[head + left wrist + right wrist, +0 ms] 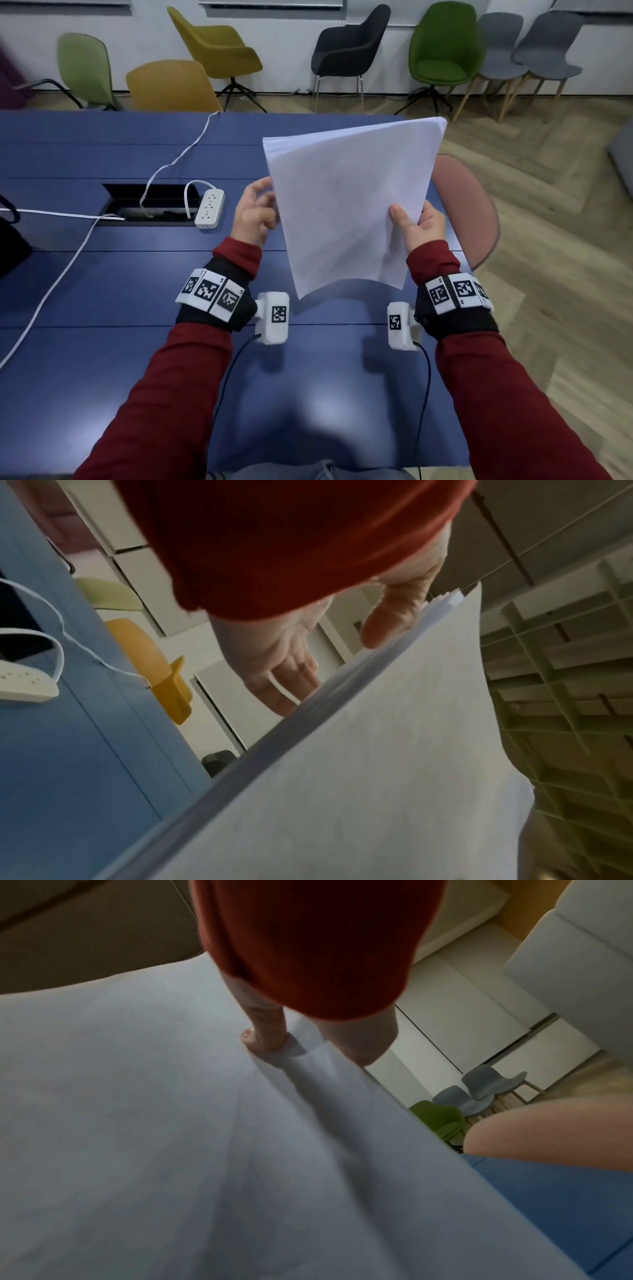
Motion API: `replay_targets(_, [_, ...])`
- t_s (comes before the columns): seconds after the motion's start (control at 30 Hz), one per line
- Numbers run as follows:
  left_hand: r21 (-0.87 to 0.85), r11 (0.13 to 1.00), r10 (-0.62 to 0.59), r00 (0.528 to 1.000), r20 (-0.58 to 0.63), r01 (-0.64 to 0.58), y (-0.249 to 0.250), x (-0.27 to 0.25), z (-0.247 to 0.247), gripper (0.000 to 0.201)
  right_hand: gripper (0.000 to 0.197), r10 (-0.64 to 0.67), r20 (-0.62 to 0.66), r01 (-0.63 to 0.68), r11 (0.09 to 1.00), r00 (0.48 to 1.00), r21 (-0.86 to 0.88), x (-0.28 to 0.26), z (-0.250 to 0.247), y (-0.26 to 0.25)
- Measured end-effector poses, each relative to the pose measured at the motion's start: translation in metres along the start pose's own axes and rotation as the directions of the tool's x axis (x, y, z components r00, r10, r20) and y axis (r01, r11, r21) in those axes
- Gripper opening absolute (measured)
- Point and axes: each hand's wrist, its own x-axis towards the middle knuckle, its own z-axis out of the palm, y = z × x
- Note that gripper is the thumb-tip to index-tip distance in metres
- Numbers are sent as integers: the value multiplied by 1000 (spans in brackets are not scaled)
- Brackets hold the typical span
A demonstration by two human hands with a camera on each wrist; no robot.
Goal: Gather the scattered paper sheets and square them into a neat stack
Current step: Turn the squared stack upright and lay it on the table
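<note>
While the right hand (419,228) is pinching the sheets (349,205) at their right edge, thumb on the front face and fingers (432,213) behind, the stack is hanging in the air above the counter (137,291), tilted and bowing at its lower edge. The left hand (255,214) is sitting at the left edge with fingers loosely curled; whether it is touching the paper, I cannot tell from the head view.

Handling, as a judgement: light, floppy, and the sheets are likely sliding against each other, so both long edges near mid-height are looking like the best hold, with a loose grip for tapping square.

The left wrist view is showing the staggered, unaligned sheet edges (441,599) and the left fingers (294,680) open beside them. The right wrist view is showing the thumb (263,1039) pressing a crease into the paper. Only the head view is giving the power strip (209,209).
</note>
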Motion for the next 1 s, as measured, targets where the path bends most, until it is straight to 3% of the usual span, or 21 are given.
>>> replay_targets(0.13, [19,999,48,995,86,-50,1,-8,2,51,19,-29,-52,29,1000,998,-5,-2,8,-5])
replay_targets(0.27, [-32,999,22,977,214,-16,4,-15,5,46,19,-33,-135,35,999,990,13,0,11,-5])
replay_targets(0.4, [256,964,40,993,109,-67,6,-8,14,18,14,6,-80,-5,1000,997,17,10,20,-13])
replay_targets(0.57, [377,922,72,996,58,-89,-12,-11,11,20,20,49,11,-49,999,999,6,3,10,4])
replay_targets(0.77, [449,874,-206,979,2,183,-74,-22,-16,34,31,360,46,-347,920,932,-182,-21,0,73])
replay_targets(0.9, [383,890,-269,963,3,247,-90,-28,-25,51,34,397,53,-383,907,916,-174,-26,4,77])
replay_targets(1.0, [390,887,-280,960,27,248,-93,-29,-25,32,36,402,98,-378,904,910,-200,-26,1,72])
